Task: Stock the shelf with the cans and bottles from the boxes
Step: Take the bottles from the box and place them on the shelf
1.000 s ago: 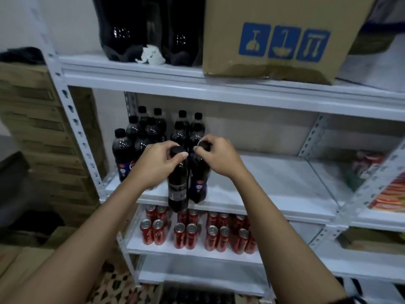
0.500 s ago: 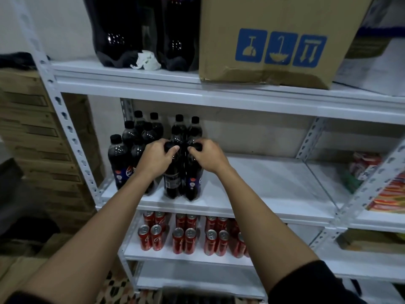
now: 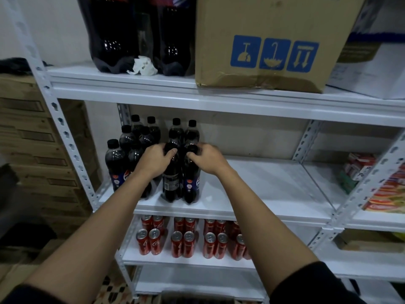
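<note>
The left hand (image 3: 153, 160) grips the cap end of one dark cola bottle (image 3: 172, 183); the right hand (image 3: 207, 160) grips the cap end of a second bottle (image 3: 192, 185). Both bottles stand upright, touching each other, at the front of the middle shelf (image 3: 252, 185). Directly behind and to the left stands a cluster of identical bottles (image 3: 135, 145). The shelf below holds paired rows of red cans (image 3: 188, 240). The top shelf carries large cola bottles (image 3: 135, 34), a crumpled white wad (image 3: 143, 66) and a cardboard box (image 3: 269, 40). Wooden pallets (image 3: 28, 137) stand to the left of the white rack.
</note>
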